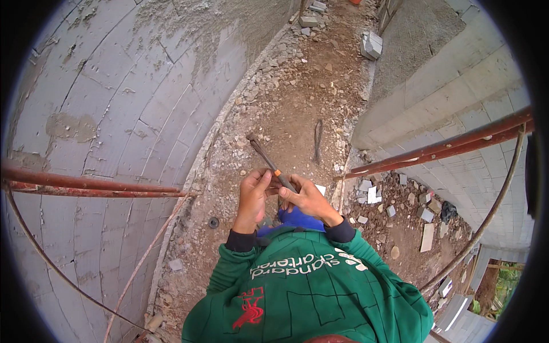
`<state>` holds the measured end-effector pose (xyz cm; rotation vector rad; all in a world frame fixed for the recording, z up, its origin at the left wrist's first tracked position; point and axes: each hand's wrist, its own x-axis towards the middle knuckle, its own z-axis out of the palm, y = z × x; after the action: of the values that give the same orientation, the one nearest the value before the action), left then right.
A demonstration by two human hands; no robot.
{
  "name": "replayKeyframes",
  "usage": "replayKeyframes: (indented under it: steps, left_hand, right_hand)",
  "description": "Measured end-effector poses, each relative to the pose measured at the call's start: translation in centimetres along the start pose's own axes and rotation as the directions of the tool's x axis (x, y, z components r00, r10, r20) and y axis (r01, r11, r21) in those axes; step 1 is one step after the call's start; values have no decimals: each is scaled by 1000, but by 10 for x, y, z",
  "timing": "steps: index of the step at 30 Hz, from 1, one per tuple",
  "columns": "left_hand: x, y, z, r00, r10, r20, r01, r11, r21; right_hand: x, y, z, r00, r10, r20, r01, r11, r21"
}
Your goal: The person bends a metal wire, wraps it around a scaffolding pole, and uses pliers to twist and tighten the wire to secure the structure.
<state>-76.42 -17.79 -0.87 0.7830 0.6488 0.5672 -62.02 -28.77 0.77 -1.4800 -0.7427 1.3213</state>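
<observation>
In front of my waist, both hands meet at a long-shafted hand tool [266, 156] with an orange band, a dark grip and a small end pointing away to the left. Its exact kind is hard to make out. My right hand [309, 200] is closed round the dark grip, thumb along it. My left hand [254, 191] has its fingers curled in against the tool just beside the orange band. Part of the grip is hidden by the fingers. Beyond the tool, a thin dark loop [318, 140], perhaps wire, lies on the dirt.
Grey block walls [137, 86] flank a rubble-strewn dirt strip. Red metal bars [97, 190] reach in from the left and more red bars [440, 154] from the right, with thin rods slanting down. Broken blocks [372, 46] and a dark ring [214, 222] lie on the ground.
</observation>
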Motion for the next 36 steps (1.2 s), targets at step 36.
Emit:
replayKeyframes:
  steps: [36]
  left_hand:
    - [39, 53, 21, 872, 485, 68, -292, 404, 867]
  right_hand:
    - [58, -67, -18, 784, -448, -430, 435, 890, -135]
